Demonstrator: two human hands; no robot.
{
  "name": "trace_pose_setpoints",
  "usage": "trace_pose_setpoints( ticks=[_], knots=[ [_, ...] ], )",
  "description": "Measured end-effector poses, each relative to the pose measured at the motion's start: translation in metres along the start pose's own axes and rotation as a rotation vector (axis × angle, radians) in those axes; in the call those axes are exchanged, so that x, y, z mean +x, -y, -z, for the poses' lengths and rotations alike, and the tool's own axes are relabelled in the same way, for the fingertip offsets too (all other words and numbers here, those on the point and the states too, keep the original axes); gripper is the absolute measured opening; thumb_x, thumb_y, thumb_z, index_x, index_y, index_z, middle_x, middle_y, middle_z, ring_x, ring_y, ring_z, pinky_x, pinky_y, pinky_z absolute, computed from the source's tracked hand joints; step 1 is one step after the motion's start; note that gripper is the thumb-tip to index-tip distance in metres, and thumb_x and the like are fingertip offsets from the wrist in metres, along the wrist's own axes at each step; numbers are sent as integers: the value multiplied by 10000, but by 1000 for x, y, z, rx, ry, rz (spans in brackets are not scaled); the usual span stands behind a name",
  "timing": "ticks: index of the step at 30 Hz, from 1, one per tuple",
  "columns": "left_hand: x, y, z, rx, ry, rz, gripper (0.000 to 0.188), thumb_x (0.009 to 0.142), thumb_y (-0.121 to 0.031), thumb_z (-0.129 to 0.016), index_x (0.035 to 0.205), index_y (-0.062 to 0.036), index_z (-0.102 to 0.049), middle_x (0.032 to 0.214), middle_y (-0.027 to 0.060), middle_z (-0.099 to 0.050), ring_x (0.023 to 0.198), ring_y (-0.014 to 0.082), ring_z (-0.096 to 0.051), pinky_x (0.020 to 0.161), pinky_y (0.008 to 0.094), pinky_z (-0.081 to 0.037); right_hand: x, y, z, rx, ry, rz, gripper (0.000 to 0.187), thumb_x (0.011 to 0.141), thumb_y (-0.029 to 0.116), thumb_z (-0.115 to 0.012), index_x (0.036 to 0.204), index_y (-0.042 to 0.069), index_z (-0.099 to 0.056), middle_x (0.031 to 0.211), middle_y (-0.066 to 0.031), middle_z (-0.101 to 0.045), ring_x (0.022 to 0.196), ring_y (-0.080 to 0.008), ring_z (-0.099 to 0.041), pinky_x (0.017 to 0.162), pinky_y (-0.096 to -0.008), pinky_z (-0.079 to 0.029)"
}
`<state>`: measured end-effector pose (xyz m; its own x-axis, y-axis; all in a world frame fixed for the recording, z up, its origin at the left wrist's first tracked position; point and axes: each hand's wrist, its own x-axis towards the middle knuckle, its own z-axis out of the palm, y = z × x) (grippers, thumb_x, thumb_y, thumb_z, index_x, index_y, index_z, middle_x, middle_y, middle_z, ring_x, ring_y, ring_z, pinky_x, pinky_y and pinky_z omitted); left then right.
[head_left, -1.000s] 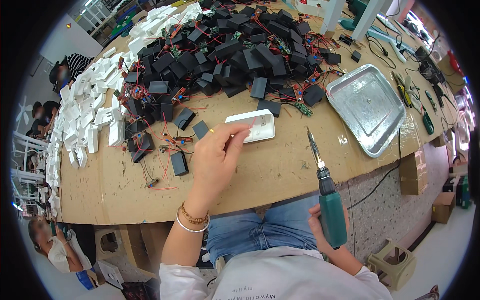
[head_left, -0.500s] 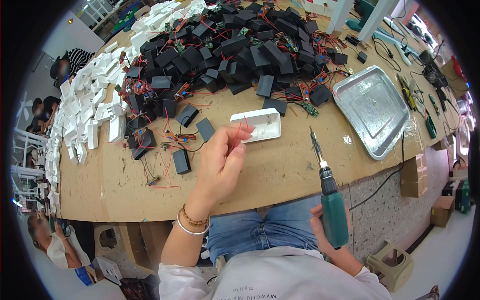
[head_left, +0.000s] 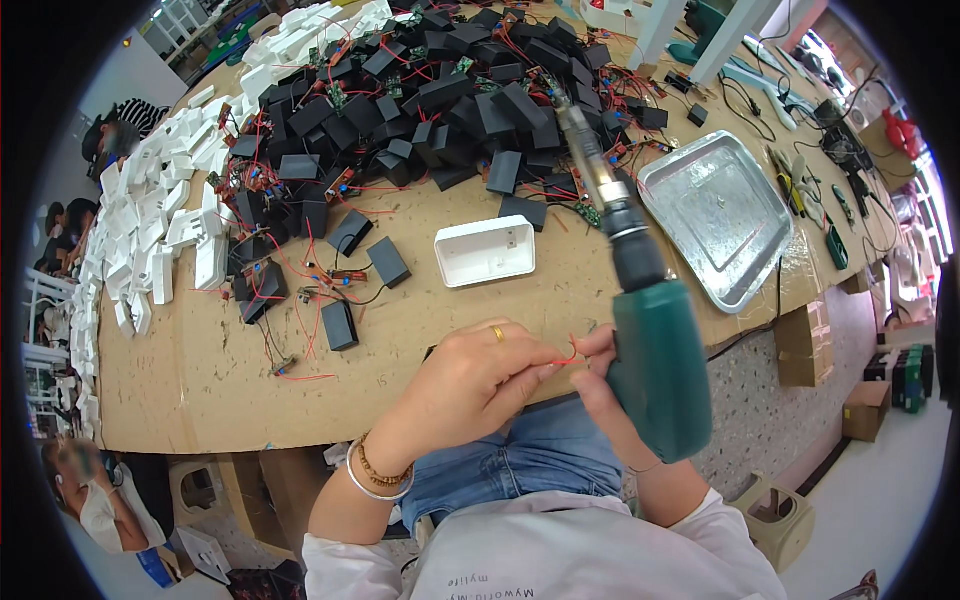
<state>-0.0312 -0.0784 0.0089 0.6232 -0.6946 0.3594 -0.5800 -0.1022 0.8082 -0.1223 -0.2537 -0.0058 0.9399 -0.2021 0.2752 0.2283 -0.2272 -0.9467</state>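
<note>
**Two hands meeting over a thin red wire at the edge of a cluttered desk**

The left hand (head_left: 470, 385) is curling inward, its fingertips pinching a thin red wire (head_left: 568, 356) just above the near edge of the brown desk (head_left: 200, 390). The right hand (head_left: 610, 390) is wrapping around the body of a green electric screwdriver (head_left: 655, 350), clamping it while its fingertips are touching the same wire. The two hands are touching at the wire. The screwdriver is pointing up and away, its metal tip reaching toward the pile of black modules (head_left: 430, 100) with red leads that is covering the far half of the desk. A white plastic housing (head_left: 485, 250) is lying open side up beyond the hands. A metal tray (head_left: 720, 215) is sitting to the right. Rows of white casings (head_left: 150, 230) are lining the left side.
</note>
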Motion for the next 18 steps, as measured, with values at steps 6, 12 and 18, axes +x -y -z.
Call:
trace_pose_setpoints(
  ticks=[6,12,18],
  knots=[
    [-2,-5,5,-27,110,34,113,811,-52,-607,898,-7,-663,793,116,-631,747,290,-611,664,387,-496,9,-2,4,-151,47,185,450,788,-62,-701,1162,-3,-458,911,-88,-651,770,-106,-612,714,-251,-498],
    [-2,-10,14,-61,87,80,96,813,-77,-613,862,-9,-659,727,113,-618,696,288,-602,632,392,-491,9,-2,8,-274,47,239,414,781,-54,-718,1091,14,-453,884,-83,-664,809,-129,-639,751,-276,-519],
    [-5,-8,16,-36,146,51,99,791,-89,-625,839,-18,-672,736,117,-634,704,291,-618,631,391,-501,14,8,5,-277,126,314,395,777,-33,-735,1060,34,-467,904,-80,-657,811,-126,-644,745,-277,-520]
  ],
)
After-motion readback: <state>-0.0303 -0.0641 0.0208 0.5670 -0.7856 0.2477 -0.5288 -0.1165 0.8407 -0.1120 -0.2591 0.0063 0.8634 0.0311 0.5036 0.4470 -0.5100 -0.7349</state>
